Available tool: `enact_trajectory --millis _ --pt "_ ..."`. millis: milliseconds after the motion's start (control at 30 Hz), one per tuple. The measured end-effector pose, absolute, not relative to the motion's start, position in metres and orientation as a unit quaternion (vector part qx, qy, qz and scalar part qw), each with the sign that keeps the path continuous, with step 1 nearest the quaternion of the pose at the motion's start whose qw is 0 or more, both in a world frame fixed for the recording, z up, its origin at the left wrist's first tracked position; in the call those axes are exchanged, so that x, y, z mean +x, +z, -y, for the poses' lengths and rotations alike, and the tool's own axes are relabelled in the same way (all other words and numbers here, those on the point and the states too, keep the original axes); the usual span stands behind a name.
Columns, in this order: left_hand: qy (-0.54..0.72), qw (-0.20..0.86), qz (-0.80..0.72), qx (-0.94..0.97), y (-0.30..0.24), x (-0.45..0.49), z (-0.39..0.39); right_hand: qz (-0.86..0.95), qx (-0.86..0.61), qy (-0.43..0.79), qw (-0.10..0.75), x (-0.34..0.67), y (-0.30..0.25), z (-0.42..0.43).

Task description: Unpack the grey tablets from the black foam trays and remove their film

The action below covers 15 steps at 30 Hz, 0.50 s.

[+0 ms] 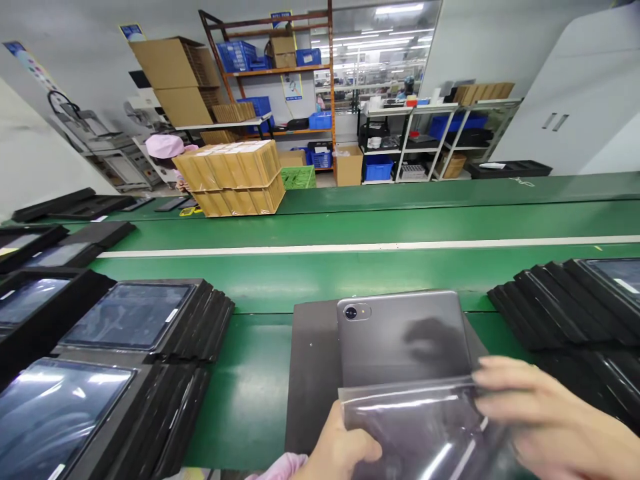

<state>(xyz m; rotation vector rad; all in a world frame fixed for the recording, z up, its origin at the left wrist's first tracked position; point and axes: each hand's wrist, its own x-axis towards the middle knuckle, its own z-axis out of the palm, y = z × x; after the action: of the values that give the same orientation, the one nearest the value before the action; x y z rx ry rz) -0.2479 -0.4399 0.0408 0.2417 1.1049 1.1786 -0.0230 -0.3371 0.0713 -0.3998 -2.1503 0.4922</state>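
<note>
A dark grey tablet point(395, 340) lies back up, its camera at the upper left corner. Its lower part runs into a clear plastic sleeve point(410, 420), whose open edge crosses the tablet's back. My left hand point(343, 443) grips the sleeve's left side, with the thumb on top. At the sleeve's upper right corner is my right hand point(540, 413), its fingers stretched toward the plastic and smeared by motion; whether they pinch it is unclear. Beneath the tablet sits a dark flat pad point(314, 373).
Stacked black trays with tablets point(130, 317) stand at the left; more black trays point(545, 300) are at the right. Across the green bench point(280, 267) stand cardboard cartons point(235, 177), beside a person in a pink cap point(165, 145). Shelves point(280, 70) line the back wall.
</note>
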Motion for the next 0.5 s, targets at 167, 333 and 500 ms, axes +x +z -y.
enact_trajectory --millis 167,333,500 --pt "0.508 0.708 -0.474 0.120 0.056 -0.249 0.441 0.832 -0.240 0.054 0.498 -0.048 0.077 0.340" --pt "0.493 0.714 -0.477 0.140 0.054 -0.251 0.449 0.847 -0.225 0.038 0.481 -0.041 0.070 0.357" --pt "0.477 0.733 -0.458 0.161 0.035 -0.255 0.457 0.786 -0.303 0.063 0.535 -0.025 0.063 0.379"
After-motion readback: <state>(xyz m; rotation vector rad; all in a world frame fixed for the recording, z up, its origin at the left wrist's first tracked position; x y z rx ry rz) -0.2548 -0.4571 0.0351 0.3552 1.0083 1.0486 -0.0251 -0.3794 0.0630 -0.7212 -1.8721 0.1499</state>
